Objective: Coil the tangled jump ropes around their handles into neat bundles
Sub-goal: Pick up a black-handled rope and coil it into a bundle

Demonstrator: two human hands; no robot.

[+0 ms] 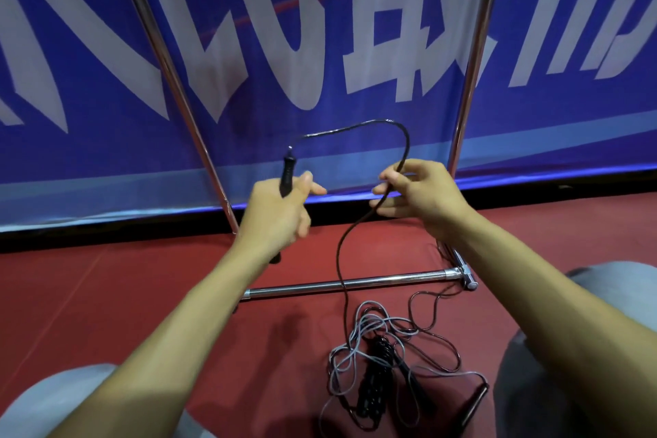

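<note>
**One handle upright in the left hand, one rope pinched in the right**

Two hands are held up above the chrome floor bar [348, 284]. The left hand [281, 210] is clenched around one black handle [287, 172]. The long axis of the handle stands nearly upright, with a slight lean. The end where the rope comes out points up, away from the bar, and the lower end shows under the hand.

From that top end one black rope [355, 125] makes an arch to the right hand [416, 194], which pinches it between thumb and fingertips. Below the right hand the same rope hangs down, crosses the bar and reaches the tangled pile [391, 341] on the red floor [124, 295], on the near side of the bar.

In the pile I count one grey rope [356, 329], several thin black loops and one dark coiled bundle [373, 384]. How many black ropes these make I cannot tell. One more handle [474, 405] lies at the near right edge of the pile, its long axis diagonal.

Two chrome poles [473, 57] rise beyond the bar, in front of one blue banner [320, 28].
</note>
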